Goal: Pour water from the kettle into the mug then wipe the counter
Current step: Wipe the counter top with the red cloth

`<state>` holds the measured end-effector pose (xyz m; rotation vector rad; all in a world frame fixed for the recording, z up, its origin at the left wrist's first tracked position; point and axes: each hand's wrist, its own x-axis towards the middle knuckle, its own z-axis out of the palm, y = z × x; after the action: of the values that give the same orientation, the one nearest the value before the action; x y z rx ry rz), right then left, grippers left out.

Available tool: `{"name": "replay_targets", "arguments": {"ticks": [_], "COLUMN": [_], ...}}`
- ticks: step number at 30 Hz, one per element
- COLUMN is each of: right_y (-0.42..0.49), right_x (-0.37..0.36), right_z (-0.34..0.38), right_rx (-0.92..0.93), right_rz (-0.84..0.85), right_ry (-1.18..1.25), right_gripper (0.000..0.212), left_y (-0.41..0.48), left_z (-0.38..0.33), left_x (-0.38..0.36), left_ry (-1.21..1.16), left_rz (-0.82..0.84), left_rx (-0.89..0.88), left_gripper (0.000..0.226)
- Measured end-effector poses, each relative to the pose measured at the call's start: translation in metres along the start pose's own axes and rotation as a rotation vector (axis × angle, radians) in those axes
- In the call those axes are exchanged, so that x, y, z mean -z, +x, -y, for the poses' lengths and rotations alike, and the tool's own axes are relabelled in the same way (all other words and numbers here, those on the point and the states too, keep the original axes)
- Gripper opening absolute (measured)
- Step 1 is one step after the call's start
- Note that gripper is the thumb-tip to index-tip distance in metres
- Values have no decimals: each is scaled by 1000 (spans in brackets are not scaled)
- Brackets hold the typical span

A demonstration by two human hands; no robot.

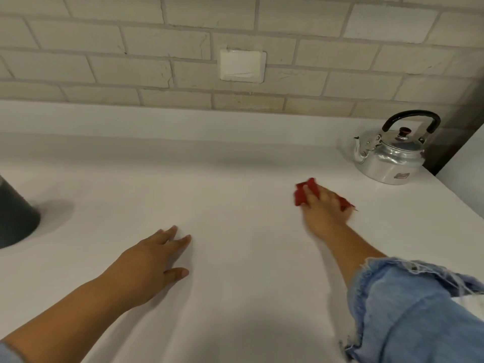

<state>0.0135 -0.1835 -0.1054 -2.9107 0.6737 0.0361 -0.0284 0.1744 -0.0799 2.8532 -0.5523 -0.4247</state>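
Note:
A shiny metal kettle (390, 157) with a black handle stands at the back right of the white counter (235, 284). My right hand (326, 209), blurred, lies flat with straight fingers pressing a red cloth (302, 193) onto the counter, left of and in front of the kettle. My left hand (154, 260) rests flat on the counter with its fingers spread and holds nothing. At the left edge of the view stands a dark grey mug (14, 218), only partly in view.
A pale brick-tiled wall runs behind the counter, with a taped white cover plate (242, 65) on it. The counter's right edge slants down past the kettle. My right forearm wears a frayed blue denim sleeve (419, 310).

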Motion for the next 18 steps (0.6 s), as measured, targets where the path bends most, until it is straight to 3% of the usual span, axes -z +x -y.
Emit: {"name": "replay_targets", "arguments": {"ticks": [7,10,13,16,18], "right_y": [-77,-110,-123,-109,-92], "right_x": [-30,-29,8,56,71], "right_z": [119,124,101,44,-7], "right_rx": [568,682,454,194,-91], "right_rz": [62,215,353,165,6], "right_ry": [70,474,1009,1172,1172], "right_gripper": [54,48,36,25,21], "left_y": [-14,-29,-42,-47,-48], "left_z": [3,12,23,25,24], "left_x": [12,15,10,4,2], "left_ry": [-255,-189,-95,-54,-26], "left_rz": [-176,-256,-171,-36,-7], "left_rx": [111,137,153,153,138], "left_gripper": [57,50,51,58,61]}}
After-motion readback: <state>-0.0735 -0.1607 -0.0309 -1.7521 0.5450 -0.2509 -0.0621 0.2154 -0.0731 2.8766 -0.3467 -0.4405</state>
